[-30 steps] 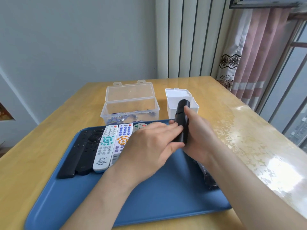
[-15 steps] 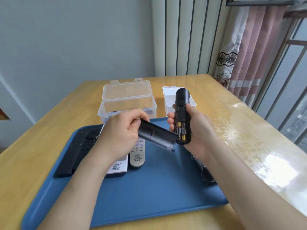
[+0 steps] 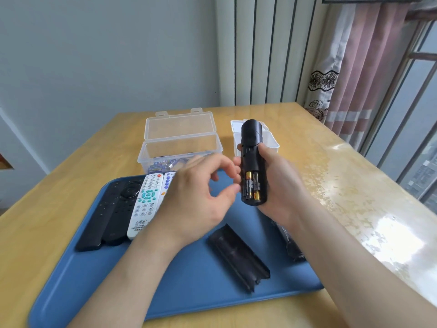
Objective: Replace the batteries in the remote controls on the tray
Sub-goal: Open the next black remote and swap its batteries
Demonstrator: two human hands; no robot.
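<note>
head view: gripping black cylindrical plastic remote upright in right hand above blue plastic tray, exposing gold-black batteries for removal; hovering left hand, loosely curled, empty, beside them; leaving black ridged cover parked on tray.

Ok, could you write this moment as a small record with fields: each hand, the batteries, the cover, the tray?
right hand: grips the black remote upright, back side toward the camera
left hand: holds nothing, fingers loosely curled beside the remote
batteries: two, seated in the remote's open back
battery cover: off, lying on the blue tray
other remotes: in a row at the tray's left side
clear box: open, behind the tray
</note>
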